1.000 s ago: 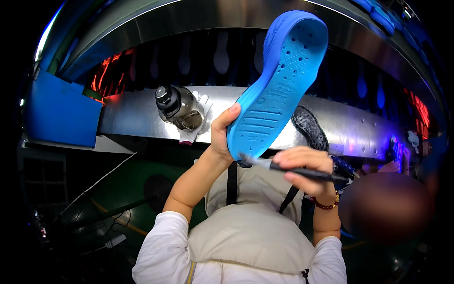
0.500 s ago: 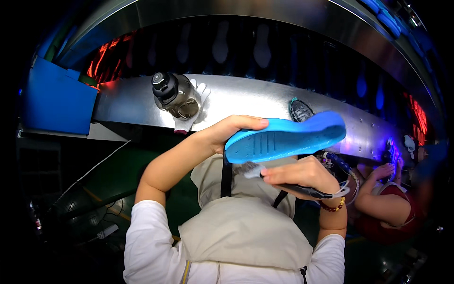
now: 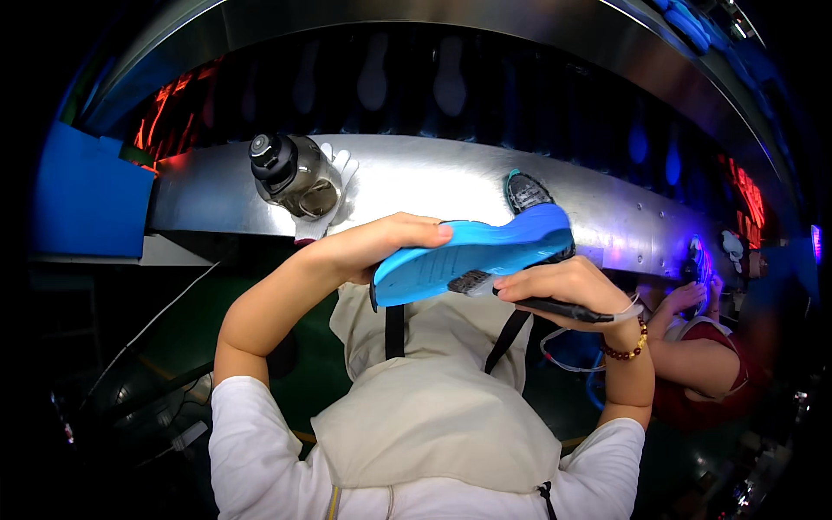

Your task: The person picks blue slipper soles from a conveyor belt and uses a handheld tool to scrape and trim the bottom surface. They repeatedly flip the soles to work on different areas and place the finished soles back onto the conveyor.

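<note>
My left hand [image 3: 373, 247] grips one end of a bright blue shoe sole [image 3: 472, 260], held nearly flat in front of my chest. In my right hand [image 3: 555, 290] is a black-handled brush [image 3: 529, 302], its bristle end pressed against the sole's underside near the middle. A beaded bracelet [image 3: 622, 345] circles my right wrist. I wear a beige apron over white sleeves.
A shiny metal ledge [image 3: 433, 186] runs across behind the sole, carrying a dark-capped bottle [image 3: 290, 173], a white glove [image 3: 334, 195] and a dark shoe sole [image 3: 524, 192]. A blue bin [image 3: 82, 195] stands at the left. Another person's arm [image 3: 693, 355] shows at the right.
The blue sole has swung down from upright to nearly flat and lower. The brush has come up against its underside. A person at the right has come into view.
</note>
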Tool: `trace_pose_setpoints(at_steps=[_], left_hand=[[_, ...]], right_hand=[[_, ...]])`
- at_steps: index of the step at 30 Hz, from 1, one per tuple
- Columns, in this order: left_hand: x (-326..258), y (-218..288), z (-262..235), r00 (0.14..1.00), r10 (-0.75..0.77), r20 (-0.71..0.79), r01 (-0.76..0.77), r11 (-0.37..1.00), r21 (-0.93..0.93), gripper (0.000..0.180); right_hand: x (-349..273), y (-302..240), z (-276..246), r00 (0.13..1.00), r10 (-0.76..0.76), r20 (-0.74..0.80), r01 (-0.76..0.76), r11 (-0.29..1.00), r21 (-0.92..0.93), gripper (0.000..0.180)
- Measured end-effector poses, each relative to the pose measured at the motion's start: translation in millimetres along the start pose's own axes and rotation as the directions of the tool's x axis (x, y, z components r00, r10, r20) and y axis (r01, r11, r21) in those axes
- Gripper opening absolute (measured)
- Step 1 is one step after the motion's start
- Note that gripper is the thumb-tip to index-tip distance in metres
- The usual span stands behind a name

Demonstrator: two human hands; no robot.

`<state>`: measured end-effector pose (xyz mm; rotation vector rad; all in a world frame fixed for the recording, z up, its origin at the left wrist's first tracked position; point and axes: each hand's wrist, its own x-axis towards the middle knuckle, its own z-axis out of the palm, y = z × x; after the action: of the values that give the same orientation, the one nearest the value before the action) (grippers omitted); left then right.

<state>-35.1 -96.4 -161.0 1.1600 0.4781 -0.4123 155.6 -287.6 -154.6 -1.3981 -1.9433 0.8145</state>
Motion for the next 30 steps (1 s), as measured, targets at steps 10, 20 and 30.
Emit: trace_pose_setpoints(at_steps=[10,20,30], left_hand=[[30,-38,6,0.976,0.217,-0.023,-0.186,0.771,-0.609,0.063],[42,-69,-8,0.957,0.284,-0.061,-0.225,0.594,-0.772,0.061],[-98,20,-101,0.297,0.922,-0.248,-0.859,0.144,-0.492,0.074]], right_hand=[[6,8,16,0.891,0.403,-0.209,-0.196,0.757,0.623,0.021],[28,46,67,0.384,0.428,-0.818,-0.149,0.903,0.402,0.022],[-30,78,66,0.561,0.456,-0.69,0.451,0.531,0.718,0.026]])
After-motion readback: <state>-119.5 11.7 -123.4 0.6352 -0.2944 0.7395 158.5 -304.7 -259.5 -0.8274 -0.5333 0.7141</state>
